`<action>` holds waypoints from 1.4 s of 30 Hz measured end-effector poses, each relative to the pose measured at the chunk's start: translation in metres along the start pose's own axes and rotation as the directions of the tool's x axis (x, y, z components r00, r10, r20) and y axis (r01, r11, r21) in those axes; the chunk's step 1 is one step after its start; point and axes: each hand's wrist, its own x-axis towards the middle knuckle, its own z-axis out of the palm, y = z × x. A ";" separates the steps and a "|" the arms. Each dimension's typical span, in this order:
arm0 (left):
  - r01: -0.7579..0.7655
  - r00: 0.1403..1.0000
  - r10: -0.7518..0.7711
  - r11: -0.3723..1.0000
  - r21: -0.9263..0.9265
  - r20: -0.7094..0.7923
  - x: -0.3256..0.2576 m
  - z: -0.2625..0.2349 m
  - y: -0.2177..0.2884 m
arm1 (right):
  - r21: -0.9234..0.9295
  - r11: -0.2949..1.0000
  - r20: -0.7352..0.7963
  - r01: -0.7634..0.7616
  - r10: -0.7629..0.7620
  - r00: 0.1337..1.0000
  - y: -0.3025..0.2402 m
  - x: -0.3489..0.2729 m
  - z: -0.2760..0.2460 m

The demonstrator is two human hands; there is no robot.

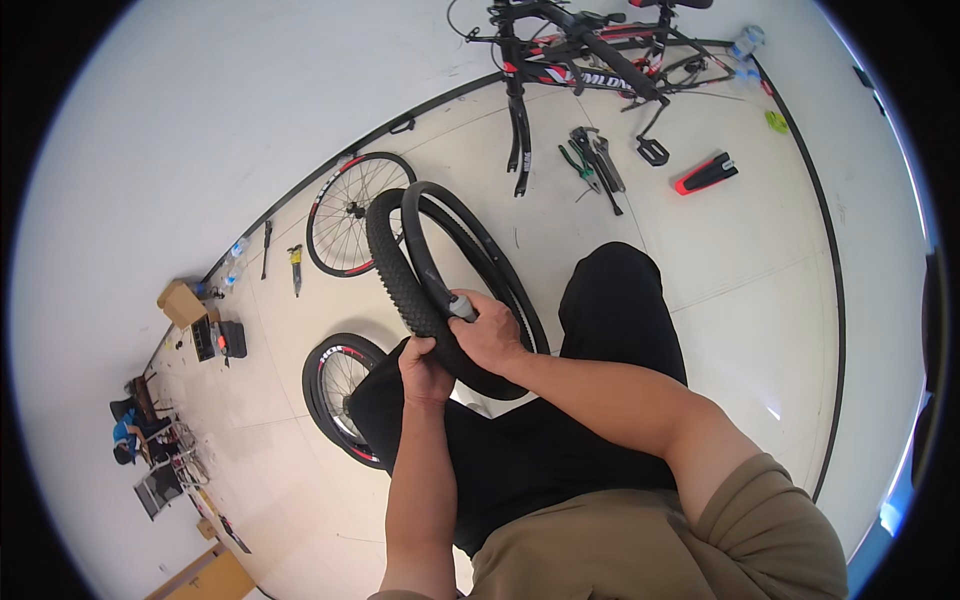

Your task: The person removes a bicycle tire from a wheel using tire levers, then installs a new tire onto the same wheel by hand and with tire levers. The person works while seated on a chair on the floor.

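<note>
A black knobby bicycle tire stands tilted in front of my knees, its lower end between my thighs. Along its opening runs a dark inner tube, part of it raised above the tire's edge. My left hand grips the tire's lower left side, thumb on the tread. My right hand closes around the inner tube, and a short light grey piece shows between its thumb and fingers. What that piece is, I cannot make out.
A bare spoked wheel lies beyond the tire, and a wheel with a tire lies by my left knee. Ahead is a bicycle frame. Pliers and other hand tools and a red-black fender are on the floor.
</note>
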 end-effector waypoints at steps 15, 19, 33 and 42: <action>0.091 0.996 -0.092 0.995 -0.027 -0.005 0.004 0.013 -0.016 | 0.101 0.994 0.004 -0.043 0.043 0.999 0.011 0.011 -0.021; 0.088 0.985 -0.094 0.995 0.050 0.145 0.007 0.021 -0.019 | 0.387 0.876 0.148 -0.289 0.250 0.957 -0.051 -0.001 -0.057; -0.072 0.993 0.086 0.984 0.162 -0.081 0.008 0.031 -0.020 | 0.045 0.859 0.918 0.510 -0.237 0.318 -0.319 -0.223 -0.073; -0.052 0.993 0.064 0.992 0.114 -0.104 -0.001 0.021 -0.007 | 0.041 0.899 0.932 0.437 -0.192 0.307 -0.328 -0.238 -0.058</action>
